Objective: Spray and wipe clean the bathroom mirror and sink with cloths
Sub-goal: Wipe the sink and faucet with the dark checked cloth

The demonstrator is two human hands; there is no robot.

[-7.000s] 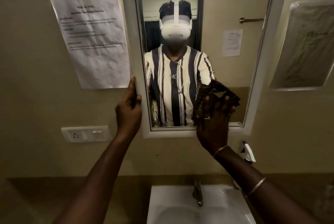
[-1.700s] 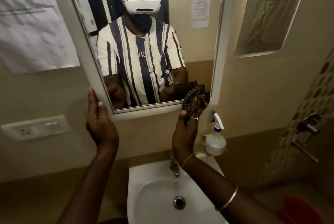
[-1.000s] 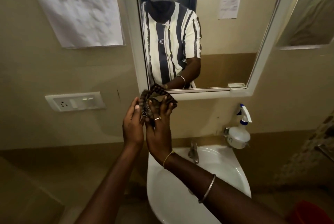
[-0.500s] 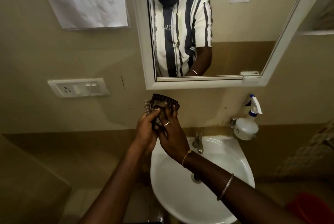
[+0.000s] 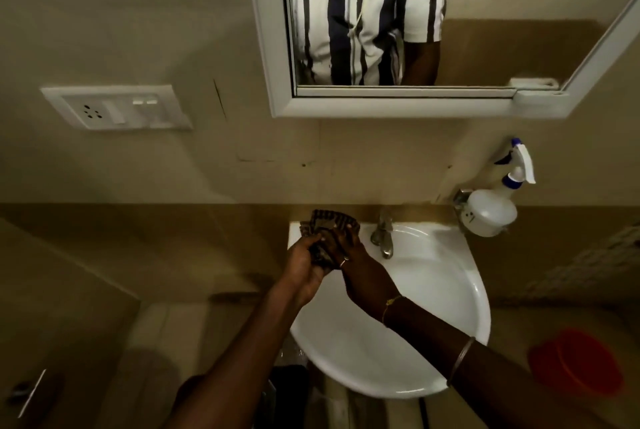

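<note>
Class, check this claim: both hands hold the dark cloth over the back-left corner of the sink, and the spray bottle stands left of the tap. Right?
No. The head view shows the spray bottle right of the tap, not left. The left hand and right hand do hold the dark cloth over the back-left corner of the sink.

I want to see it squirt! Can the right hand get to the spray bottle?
Probably yes: only the tap stands between the right hand and the bottle beside the sink. But that hand grips the cloth with the left hand, so it must let go first.
</note>
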